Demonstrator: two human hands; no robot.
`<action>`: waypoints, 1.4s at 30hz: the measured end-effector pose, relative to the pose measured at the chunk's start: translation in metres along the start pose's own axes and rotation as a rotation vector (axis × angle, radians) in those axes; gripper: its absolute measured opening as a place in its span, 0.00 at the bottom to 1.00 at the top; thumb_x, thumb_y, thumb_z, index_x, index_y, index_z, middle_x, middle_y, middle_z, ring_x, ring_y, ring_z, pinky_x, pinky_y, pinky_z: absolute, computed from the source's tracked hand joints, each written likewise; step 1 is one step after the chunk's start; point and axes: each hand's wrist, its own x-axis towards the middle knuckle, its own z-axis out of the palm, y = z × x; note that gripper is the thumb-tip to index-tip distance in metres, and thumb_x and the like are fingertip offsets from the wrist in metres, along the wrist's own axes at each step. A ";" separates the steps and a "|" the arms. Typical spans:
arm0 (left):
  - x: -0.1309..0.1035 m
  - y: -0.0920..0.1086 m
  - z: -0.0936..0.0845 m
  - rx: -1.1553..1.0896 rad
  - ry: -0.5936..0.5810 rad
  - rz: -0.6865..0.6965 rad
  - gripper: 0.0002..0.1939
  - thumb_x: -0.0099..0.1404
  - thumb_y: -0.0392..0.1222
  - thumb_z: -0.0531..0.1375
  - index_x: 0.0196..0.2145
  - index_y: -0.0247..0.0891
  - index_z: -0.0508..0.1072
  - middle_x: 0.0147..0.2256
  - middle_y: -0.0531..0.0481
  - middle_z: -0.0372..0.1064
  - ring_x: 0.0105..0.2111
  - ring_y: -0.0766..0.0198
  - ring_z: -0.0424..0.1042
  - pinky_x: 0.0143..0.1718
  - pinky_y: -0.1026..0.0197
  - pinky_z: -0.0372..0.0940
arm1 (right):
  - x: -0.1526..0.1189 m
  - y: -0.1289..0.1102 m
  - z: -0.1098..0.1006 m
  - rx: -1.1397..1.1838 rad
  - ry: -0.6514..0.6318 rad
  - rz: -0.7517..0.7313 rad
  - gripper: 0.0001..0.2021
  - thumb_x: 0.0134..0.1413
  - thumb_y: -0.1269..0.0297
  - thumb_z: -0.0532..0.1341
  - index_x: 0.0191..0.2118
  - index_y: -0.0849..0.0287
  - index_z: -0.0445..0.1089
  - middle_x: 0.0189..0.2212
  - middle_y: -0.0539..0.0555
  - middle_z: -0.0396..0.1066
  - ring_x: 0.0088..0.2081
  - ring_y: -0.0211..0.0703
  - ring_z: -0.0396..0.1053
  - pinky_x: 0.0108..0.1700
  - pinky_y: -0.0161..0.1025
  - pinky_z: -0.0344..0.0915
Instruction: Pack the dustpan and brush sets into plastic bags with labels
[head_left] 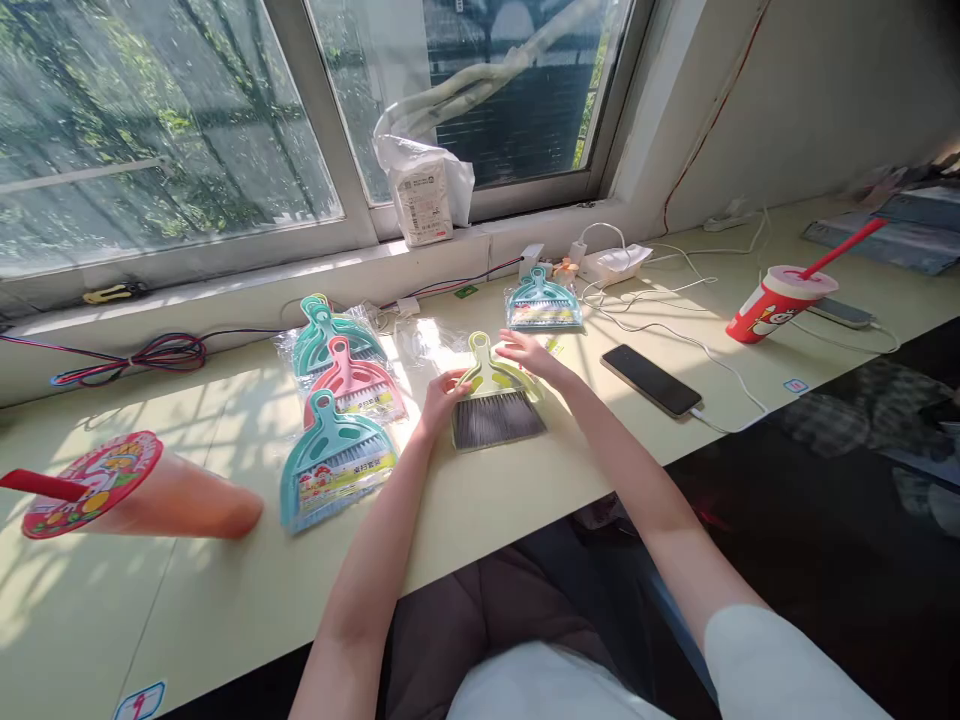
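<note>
A yellow-green hand brush with dark bristles lies in front of me on the table, its handle pointing to the window. A dustpan of the same colour shows at its edges, beneath it. My left hand grips the set by its left edge. Beside the handle, on the right, my right hand is open with its fingers apart; whether a fingertip touches the set I cannot tell. Left of my left arm lie wrapped brush-and-dustpan sets: a blue one, a pink one and a green one.
Another wrapped teal set lies behind my right hand. A phone with a cable is at the right, near a red cup. At the left stands a tall drink cup. A clear plastic wrapper lies behind the brush.
</note>
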 end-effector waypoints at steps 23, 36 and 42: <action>-0.002 0.009 0.004 0.048 -0.126 -0.075 0.24 0.55 0.51 0.69 0.47 0.36 0.80 0.47 0.41 0.78 0.47 0.48 0.76 0.50 0.47 0.69 | -0.001 0.038 0.038 0.443 -0.049 0.152 0.11 0.50 0.65 0.67 0.40 0.62 0.73 0.37 0.58 0.77 0.36 0.44 0.75 0.39 0.39 0.73; -0.002 0.009 -0.002 0.011 -0.004 -0.132 0.26 0.54 0.49 0.69 0.48 0.37 0.75 0.44 0.43 0.77 0.47 0.49 0.74 0.50 0.52 0.66 | 0.010 0.084 0.002 -0.499 0.331 0.179 0.19 0.67 0.60 0.55 0.57 0.64 0.70 0.67 0.66 0.57 0.71 0.58 0.47 0.69 0.56 0.48; -0.002 0.003 -0.001 -0.086 0.094 -0.102 0.23 0.54 0.52 0.70 0.43 0.38 0.72 0.41 0.44 0.74 0.45 0.50 0.73 0.50 0.48 0.66 | 0.009 0.093 0.001 -0.665 0.270 0.274 0.14 0.65 0.62 0.59 0.51 0.59 0.76 0.63 0.62 0.65 0.66 0.57 0.58 0.63 0.51 0.58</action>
